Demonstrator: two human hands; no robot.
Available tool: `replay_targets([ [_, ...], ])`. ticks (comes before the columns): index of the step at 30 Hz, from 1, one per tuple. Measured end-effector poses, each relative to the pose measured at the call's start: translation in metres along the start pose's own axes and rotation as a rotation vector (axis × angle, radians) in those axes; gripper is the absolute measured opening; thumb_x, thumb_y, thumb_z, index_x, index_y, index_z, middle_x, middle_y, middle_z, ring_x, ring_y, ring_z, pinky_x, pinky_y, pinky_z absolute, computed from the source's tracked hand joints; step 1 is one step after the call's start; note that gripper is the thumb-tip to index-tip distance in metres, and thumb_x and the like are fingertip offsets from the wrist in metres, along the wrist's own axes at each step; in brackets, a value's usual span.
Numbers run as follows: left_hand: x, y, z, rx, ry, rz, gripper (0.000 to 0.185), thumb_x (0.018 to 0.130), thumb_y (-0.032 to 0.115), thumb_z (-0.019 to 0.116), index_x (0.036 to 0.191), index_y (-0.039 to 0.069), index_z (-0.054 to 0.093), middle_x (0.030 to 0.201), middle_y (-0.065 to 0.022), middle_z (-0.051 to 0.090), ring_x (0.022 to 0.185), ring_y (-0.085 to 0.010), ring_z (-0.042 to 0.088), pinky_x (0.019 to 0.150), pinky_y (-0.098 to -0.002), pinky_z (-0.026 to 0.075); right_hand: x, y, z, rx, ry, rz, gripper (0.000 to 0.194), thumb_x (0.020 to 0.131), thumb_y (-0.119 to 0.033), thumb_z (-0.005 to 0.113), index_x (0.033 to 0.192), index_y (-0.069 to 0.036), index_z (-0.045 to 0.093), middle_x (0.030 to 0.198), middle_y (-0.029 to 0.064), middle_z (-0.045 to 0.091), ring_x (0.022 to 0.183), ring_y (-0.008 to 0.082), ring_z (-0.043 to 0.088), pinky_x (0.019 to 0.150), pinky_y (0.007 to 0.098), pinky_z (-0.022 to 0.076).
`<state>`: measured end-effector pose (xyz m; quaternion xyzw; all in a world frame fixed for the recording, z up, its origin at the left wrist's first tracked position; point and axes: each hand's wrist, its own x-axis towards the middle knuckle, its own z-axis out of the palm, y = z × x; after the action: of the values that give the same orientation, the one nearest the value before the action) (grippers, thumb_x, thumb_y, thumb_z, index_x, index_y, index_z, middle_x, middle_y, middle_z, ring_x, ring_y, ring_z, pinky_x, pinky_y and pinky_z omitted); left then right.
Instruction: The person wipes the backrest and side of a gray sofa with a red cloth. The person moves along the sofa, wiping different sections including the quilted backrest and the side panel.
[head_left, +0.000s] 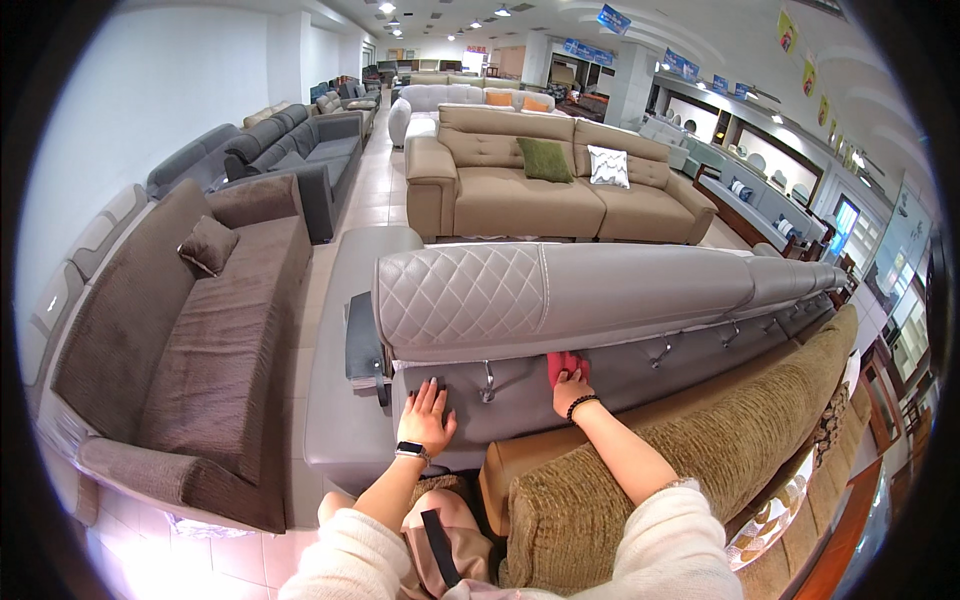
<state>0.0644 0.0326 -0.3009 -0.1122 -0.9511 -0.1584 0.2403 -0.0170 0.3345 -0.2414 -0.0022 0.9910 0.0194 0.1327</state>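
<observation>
A grey leather sofa (645, 281) with a diamond-quilted headrest panel (461, 296) stands before me, its back side towards me. On the top of its backrest my left hand (425, 420) lies flat, fingers spread, holding nothing. Farther right, my right hand (572, 391) grips a bunched red cloth (564, 363), which touches the grey leather just under the headrest. Between my hands a chrome headrest bracket (487, 381) joins headrest and backrest. Another bracket (660, 351) sits to the right of the cloth. Part of the cloth is hidden by my fingers.
A brown ribbed-fabric sofa (675, 442) stands close under my right arm. To the left is a dark brown sofa (217, 352) with a small cushion (208, 246). Dark swatch-like pieces (363, 337) rest on the grey sofa's left arm. A tan sofa (517, 199) stands beyond.
</observation>
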Motion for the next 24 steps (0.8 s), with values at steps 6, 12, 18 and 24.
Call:
replay_targets([
  [6,0.001,-0.001,0.001,-0.045,0.01,-0.013,0.051,0.089,0.035,0.06,0.129,0.004,0.061,0.145,-0.0192,0.05,0.139,-0.0324,0.042,0.113,-0.0504,0.034,-0.026,-0.035,-0.01,-0.077,-0.213,-0.234,0.062,0.092,-0.018,0.04,0.146,0.01,0.029,0.145,0.0477,0.027,0.124,0.0496,0.054,0.105,0.0475,0.0457],
  [12,0.004,0.02,-0.001,-0.292,0.02,-0.154,0.041,0.085,0.03,0.066,0.118,0.005,0.066,0.126,-0.0163,0.063,0.12,-0.0347,0.056,0.106,-0.0493,0.039,-0.041,-0.05,-0.023,-0.039,-0.261,-0.333,0.067,0.097,-0.039,0.053,0.142,0.007,0.036,0.144,0.0438,0.035,0.133,0.0481,0.045,0.11,0.0479,0.0399],
  [18,0.002,0.103,0.026,-0.332,-0.031,-0.212,0.04,0.09,0.03,0.061,0.125,0.011,0.062,0.114,-0.0125,0.065,0.109,-0.0307,0.059,0.093,-0.0453,0.046,-0.038,-0.05,-0.022,0.252,-0.331,-0.463,0.059,0.096,-0.026,0.048,0.144,0.007,0.038,0.145,0.0313,0.044,0.129,0.0415,0.051,0.108,0.0432,0.0415],
  [24,0.025,0.119,0.034,-0.698,-0.075,-0.468,0.046,0.092,0.027,0.064,0.132,0.004,0.056,0.118,-0.02,0.062,0.112,-0.0381,0.059,0.096,-0.0448,0.048,-0.038,-0.041,-0.024,0.411,-0.248,-0.476,0.05,0.092,-0.012,0.039,0.138,0.006,0.047,0.135,0.0313,0.054,0.126,0.0406,0.054,0.106,0.0445,0.0434],
])
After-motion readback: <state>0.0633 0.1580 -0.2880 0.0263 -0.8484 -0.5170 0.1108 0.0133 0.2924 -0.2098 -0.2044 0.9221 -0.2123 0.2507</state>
